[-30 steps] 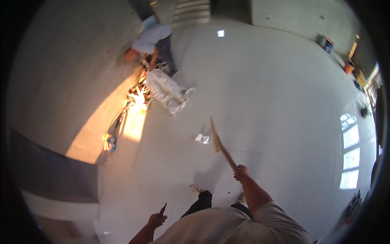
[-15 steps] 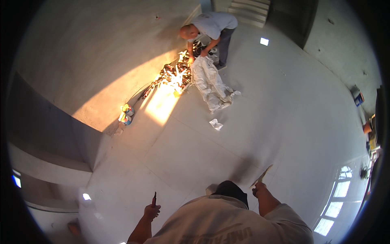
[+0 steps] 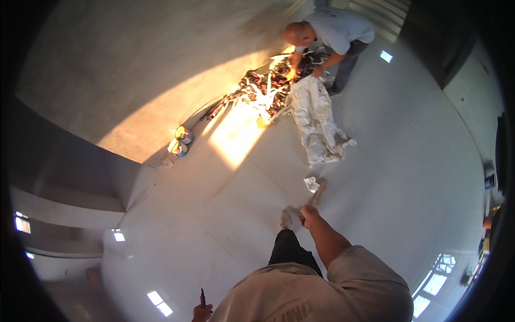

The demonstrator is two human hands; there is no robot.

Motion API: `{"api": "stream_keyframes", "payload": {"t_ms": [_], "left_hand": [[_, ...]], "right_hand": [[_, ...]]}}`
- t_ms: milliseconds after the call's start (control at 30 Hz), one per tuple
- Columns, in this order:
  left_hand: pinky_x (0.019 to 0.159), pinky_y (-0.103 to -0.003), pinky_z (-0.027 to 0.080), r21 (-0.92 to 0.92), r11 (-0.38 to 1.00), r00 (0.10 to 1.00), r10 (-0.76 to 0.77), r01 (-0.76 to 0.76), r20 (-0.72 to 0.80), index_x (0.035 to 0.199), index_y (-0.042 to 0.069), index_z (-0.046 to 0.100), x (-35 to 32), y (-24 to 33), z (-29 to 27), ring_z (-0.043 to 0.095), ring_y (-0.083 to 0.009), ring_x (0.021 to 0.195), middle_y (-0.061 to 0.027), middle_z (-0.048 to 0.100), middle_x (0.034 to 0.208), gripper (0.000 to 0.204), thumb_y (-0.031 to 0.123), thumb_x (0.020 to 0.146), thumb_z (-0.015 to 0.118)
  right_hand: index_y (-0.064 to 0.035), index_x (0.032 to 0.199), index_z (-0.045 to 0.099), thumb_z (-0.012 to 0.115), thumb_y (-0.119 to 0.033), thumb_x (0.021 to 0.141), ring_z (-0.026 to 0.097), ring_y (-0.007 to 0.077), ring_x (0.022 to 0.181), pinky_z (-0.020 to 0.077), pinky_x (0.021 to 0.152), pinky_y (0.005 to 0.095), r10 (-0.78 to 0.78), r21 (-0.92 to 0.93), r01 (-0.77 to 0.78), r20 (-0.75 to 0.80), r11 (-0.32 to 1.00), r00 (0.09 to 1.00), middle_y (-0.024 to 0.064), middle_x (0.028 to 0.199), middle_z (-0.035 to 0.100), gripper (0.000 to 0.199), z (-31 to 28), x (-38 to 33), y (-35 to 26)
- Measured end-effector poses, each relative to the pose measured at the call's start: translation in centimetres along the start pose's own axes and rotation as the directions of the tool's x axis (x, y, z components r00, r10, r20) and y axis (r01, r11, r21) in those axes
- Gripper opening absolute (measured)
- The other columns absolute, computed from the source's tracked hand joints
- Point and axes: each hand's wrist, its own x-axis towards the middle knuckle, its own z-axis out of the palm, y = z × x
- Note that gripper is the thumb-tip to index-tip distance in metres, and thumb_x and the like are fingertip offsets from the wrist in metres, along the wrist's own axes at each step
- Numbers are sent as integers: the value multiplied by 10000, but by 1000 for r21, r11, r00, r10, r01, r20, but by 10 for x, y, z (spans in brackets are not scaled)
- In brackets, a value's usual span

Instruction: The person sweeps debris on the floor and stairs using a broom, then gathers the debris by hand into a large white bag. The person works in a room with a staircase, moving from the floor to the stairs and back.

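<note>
My right hand (image 3: pixel 308 214) is closed on one end of a long, flat, pale brown strip-like tool (image 3: pixel 318 194), its kind blurred. The far end of it reaches beside a crumpled white scrap (image 3: pixel 311 184) on the floor; whether they touch I cannot tell. At the lower edge, my left hand (image 3: pixel 202 312) is wrapped round a slim dark tool (image 3: pixel 202 297) that points up, too small to name. Between my hands, one shoe (image 3: pixel 285 219) of mine is stepped forward on the floor.
Ahead, a co-worker (image 3: pixel 340 32) bends over a heap of dark and pale scraps (image 3: pixel 273 86) along the wall, holding a white sack (image 3: pixel 316 121). Two small paint cans (image 3: pixel 181 140) stand left of the heap. Pale steps (image 3: pixel 383 16) rise behind. The tiled floor (image 3: pixel 257 177) looks glossy.
My right hand has swung forward and left with the pale tool, toward the white scrap. My left hand sits lower in view. One foot has stepped out, and the heap appears nearer.
</note>
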Motion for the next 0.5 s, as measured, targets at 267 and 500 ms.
{"api": "stream_keyframes", "payload": {"t_ms": [267,500], "left_hand": [[490,-284,476,-267,963,997,-57,42,-48,866,23,687,-54,253,-8,580,-133,553,-45,641,711,243,259,826,729],[483,-283,461,-248,949,979,202,-193,13,879,41,685,-32,388,-14,556,-120,554,-25,627,703,232,257,817,740]], "right_hand": [[-101,785,527,596,-176,833,541,168,550,442,476,287,-93,184,21,393,983,915,70,681,556,113,136,-22,-218],[-66,770,552,596,-122,769,599,234,560,503,494,381,-107,-50,143,437,989,893,100,665,583,71,81,-35,-248]]}}
